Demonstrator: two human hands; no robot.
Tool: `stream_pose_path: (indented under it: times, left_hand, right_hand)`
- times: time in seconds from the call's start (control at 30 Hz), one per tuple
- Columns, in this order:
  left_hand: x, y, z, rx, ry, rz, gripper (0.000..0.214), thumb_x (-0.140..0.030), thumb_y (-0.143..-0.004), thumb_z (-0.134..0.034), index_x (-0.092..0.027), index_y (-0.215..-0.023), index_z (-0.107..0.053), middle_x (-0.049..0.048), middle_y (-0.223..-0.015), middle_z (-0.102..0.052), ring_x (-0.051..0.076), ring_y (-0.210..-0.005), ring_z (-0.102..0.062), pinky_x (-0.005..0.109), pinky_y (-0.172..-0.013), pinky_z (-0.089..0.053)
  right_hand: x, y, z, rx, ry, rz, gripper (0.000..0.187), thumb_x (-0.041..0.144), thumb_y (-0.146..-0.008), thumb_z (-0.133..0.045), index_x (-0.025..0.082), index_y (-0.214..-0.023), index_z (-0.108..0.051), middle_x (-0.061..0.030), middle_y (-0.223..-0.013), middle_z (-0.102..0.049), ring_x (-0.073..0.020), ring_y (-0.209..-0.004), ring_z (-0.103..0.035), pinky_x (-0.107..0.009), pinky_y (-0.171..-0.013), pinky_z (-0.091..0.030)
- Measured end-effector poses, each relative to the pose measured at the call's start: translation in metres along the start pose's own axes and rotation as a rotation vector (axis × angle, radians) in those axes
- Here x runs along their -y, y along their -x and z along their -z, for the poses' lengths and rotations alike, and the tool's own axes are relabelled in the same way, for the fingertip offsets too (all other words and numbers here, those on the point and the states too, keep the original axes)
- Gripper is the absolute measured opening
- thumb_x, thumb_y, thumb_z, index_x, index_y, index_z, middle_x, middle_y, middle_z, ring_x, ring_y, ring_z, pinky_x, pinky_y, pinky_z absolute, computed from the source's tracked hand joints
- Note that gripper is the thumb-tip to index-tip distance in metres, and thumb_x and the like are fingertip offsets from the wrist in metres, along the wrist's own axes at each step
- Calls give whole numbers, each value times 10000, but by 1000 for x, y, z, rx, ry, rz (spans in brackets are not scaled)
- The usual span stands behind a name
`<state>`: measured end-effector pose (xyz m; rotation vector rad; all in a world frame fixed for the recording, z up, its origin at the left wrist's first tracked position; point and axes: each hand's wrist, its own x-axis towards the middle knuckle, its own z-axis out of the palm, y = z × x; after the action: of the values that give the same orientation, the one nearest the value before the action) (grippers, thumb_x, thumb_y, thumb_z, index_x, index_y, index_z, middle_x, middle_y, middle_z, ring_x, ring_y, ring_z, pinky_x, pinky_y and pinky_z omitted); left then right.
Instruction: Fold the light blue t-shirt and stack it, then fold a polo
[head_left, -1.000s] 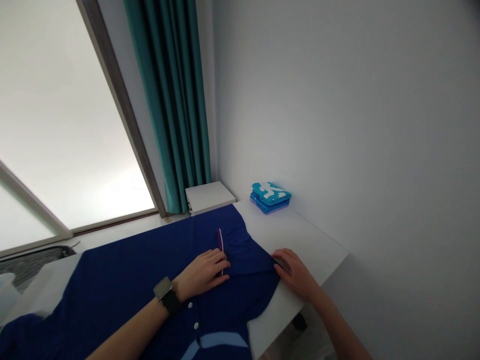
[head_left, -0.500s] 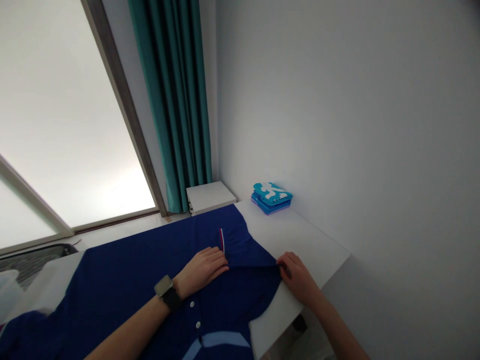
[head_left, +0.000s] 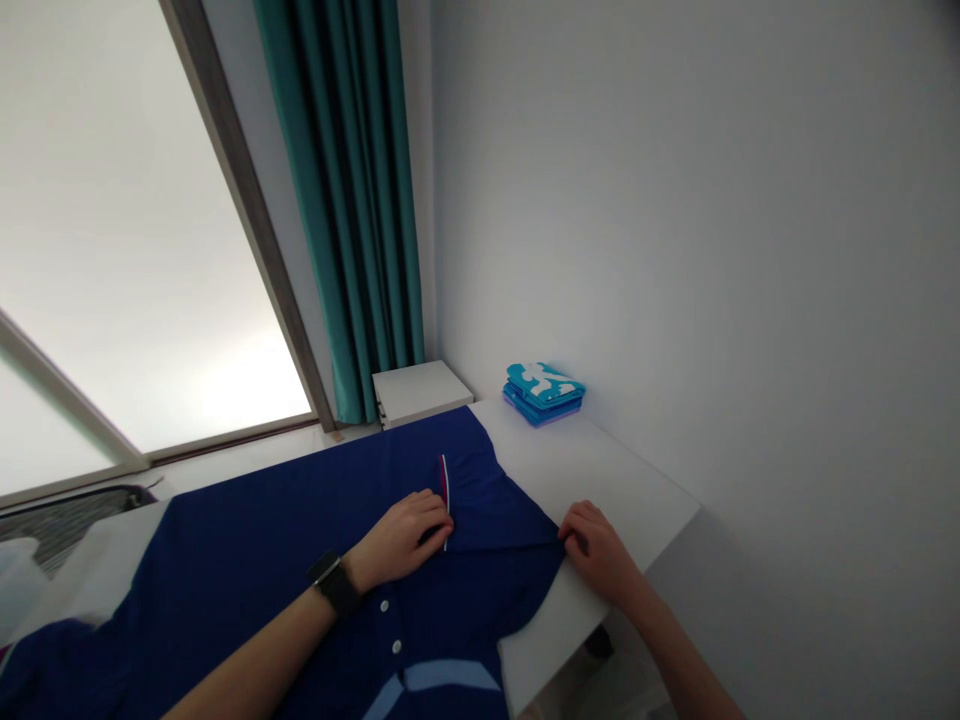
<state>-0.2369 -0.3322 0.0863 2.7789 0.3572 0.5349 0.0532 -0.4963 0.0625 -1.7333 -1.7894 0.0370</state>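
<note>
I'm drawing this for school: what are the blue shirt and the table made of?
The shirt looks like soft, matt cloth, perhaps cotton: it creases and barely shines. The table seems hard and smooth, maybe coated board: its white top shows no grain.

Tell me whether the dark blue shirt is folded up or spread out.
Mostly spread out: the dark blue shirt lies across the white table, with one sleeve turned inward, its striped cuff at the left hand.
</note>
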Motion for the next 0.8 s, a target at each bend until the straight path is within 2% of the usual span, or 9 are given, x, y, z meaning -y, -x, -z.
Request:
stream_pose_path:
  times: [0.13, 0.23, 0.37, 0.53, 0.8]
  left_hand:
    - [-1, 2, -1, 27, -47, 0, 161, -338, -938, -522, -226, -968, -635, 32, -960, -617, 190, -909, -549, 327, -850, -413]
    - [-2, 3, -1, 30, -86, -34, 221, -402, -896, -596, -235, -1038, -623, 35, -999, -609, 196, -921, -554, 331, -854, -412]
    - [-1, 3, -3, 48, -122, -89, 177, -357, -949, -529, -233, -1038, -617, 35, -982, -605, 175, -886, -560, 302, -800, -416]
    - [-3, 1, -3, 12, -130, -111, 204, -312, -996, -435, -211, -975, -611, 31, -921, -619, 159, -845, -566, 284, -772, -425]
    - [-2, 2, -5, -71, -41, -26, 209, -317, -1002, -419, -206, -965, -591, 24, -898, -621, 144, -819, -596, 254, -756, -466]
  right_hand:
    - [0, 1, -1, -23, 23, -30, 202, 62, -747, -416, 230, -667, -493, -41, -742, -561, -214, -784, -523, -367, -747, -445]
    - [3, 3, 0, -19, 53, -38, 145, 117, -812, -460, 219, -842, -559, -53, -844, -588, -221, -841, -535, -388, -797, -451]
    - [7, 6, -1, 28, 128, -57, 170, 222, -830, -579, 224, -1000, -573, -69, -987, -597, -241, -946, -534, -418, -874, -434]
    - [4, 9, -2, 16, 184, -110, 161, 218, -831, -577, 227, -992, -580, -64, -1025, -596, -239, -1002, -532, -407, -908, -420]
    - [3, 6, -8, 0, 227, -128, 157, 249, -848, -576, 223, -1003, -581, -69, -1026, -595, -244, -996, -532, -400, -888, -413]
